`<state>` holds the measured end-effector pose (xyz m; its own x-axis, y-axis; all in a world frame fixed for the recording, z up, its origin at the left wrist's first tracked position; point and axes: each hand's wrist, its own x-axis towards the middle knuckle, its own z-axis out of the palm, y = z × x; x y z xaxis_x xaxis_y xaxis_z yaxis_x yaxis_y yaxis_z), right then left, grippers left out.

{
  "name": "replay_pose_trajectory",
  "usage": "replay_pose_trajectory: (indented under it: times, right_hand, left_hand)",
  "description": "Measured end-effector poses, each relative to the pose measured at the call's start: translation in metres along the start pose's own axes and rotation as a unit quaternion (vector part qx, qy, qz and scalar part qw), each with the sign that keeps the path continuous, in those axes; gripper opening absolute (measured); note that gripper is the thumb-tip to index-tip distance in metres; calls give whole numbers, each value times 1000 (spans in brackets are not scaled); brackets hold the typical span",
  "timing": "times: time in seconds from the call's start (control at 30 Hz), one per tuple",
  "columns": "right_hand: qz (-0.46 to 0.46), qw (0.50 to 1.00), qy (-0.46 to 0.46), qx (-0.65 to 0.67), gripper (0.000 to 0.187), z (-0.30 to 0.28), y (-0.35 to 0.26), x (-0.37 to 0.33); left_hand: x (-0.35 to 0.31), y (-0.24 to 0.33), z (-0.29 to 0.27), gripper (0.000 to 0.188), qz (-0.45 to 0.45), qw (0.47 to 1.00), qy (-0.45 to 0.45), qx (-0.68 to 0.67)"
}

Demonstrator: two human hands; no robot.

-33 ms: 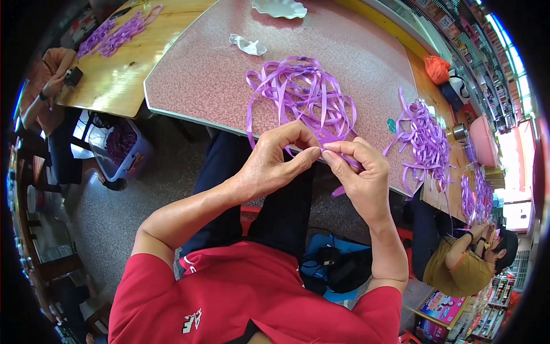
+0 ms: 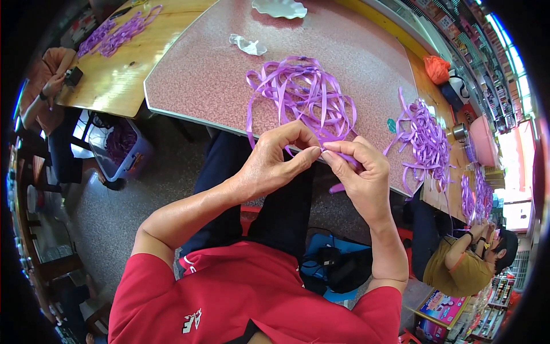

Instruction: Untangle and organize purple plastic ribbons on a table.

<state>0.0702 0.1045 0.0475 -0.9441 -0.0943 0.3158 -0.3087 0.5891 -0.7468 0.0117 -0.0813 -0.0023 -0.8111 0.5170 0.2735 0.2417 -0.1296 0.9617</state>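
Note:
Both my hands meet at the near edge of the pink speckled table (image 2: 200, 80), fingertips almost touching. My left hand (image 2: 281, 155) pinches a purple ribbon between thumb and forefinger. Close against it, my right hand (image 2: 358, 169) is closed on the same ribbon, with a short loose end (image 2: 337, 188) hanging below its thumb. Just beyond the fingers lies a loose, looped heap of purple ribbon (image 2: 309, 94). Fingers cover the exact spot where the ribbon is pinched. A second tangled pile of purple ribbon (image 2: 427, 137) lies to the right.
A white scalloped dish (image 2: 279, 8) and a crumpled white wrapper (image 2: 248, 45) lie farther back. On the left, a wooden table (image 2: 114, 80) carries more ribbon, above a plastic bin (image 2: 137, 152). One person sits at the left, another (image 2: 467, 264) works at the right. A pink basin (image 2: 483, 142) stands at right.
The loose ribbon end below my right hand has shifted up very slightly. Both hands hold their places.

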Motion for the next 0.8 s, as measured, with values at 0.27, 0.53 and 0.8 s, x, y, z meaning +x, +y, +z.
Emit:
replay_pose_trajectory:
  times: [0.27,0.53,0.8]
  right_hand:
    - [-7,999,10,47,12,6,1,-2]
    - [-13,999,17,45,11,4,-5,1]
    - [1,999,-15,-40,6,0,-10,1]
  left_hand:
    - [-1,-5,0,8,22,1000,-16,-12]
    - [-1,0,-1,9,-52,995,-25,-84]
    - [0,-6,0,9,25,999,-23,-19]
